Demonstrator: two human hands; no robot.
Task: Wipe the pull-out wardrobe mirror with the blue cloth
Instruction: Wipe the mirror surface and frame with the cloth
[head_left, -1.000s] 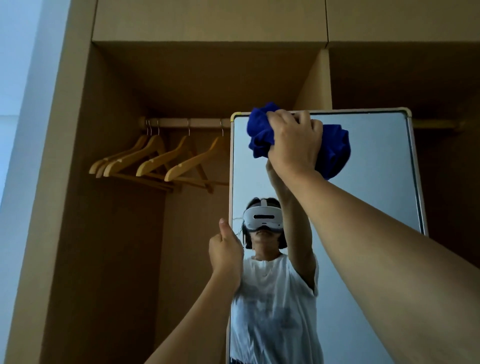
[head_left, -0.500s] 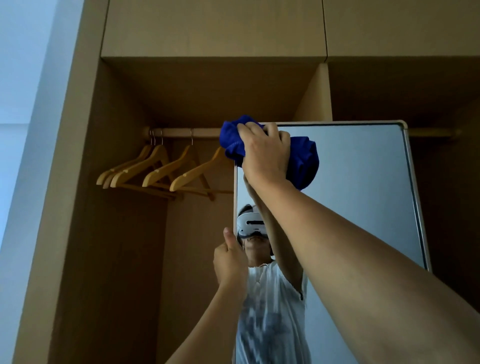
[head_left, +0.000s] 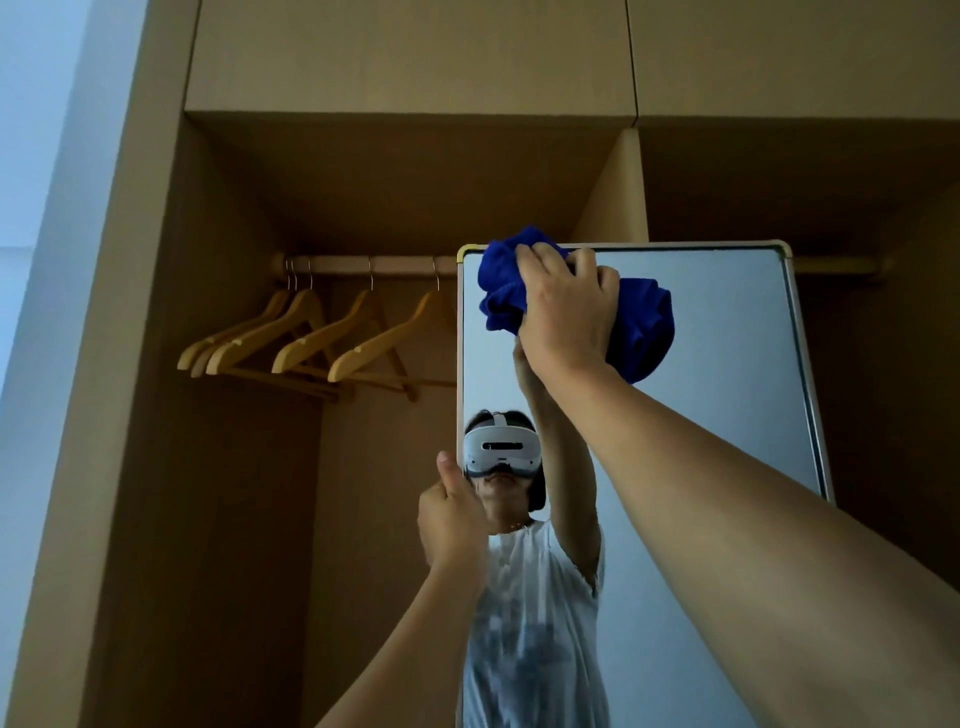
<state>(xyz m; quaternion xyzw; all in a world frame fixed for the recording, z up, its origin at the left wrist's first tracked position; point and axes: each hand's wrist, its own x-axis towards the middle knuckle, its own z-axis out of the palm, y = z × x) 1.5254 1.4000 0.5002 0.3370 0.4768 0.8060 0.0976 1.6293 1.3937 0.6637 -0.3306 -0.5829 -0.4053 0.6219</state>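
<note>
Closest to me, my left hand (head_left: 451, 525) grips the mirror (head_left: 727, 374) by its left edge, thumb up, steadying it. Higher up, my right hand (head_left: 566, 312) clutches the bunched blue cloth (head_left: 641, 327) against the glass at the top left corner. I judge the wiping barely begun, with most of the glass below left. Beyond, wooden hangers (head_left: 311, 343) hang on the rail (head_left: 363, 264). No writing is readable.

Your blue cloth (head_left: 641, 332) is a soft, napped, matt fabric, bunched in folds. The mirror (head_left: 727, 374) at 3 o'clock of it is smooth, glossy glass in a thin pale frame. At 9 o'clock you see satin-finish wooden hangers (head_left: 311, 343) with metal hooks; the wardrobe (head_left: 415, 57) panels are matt wood-grain board.
</note>
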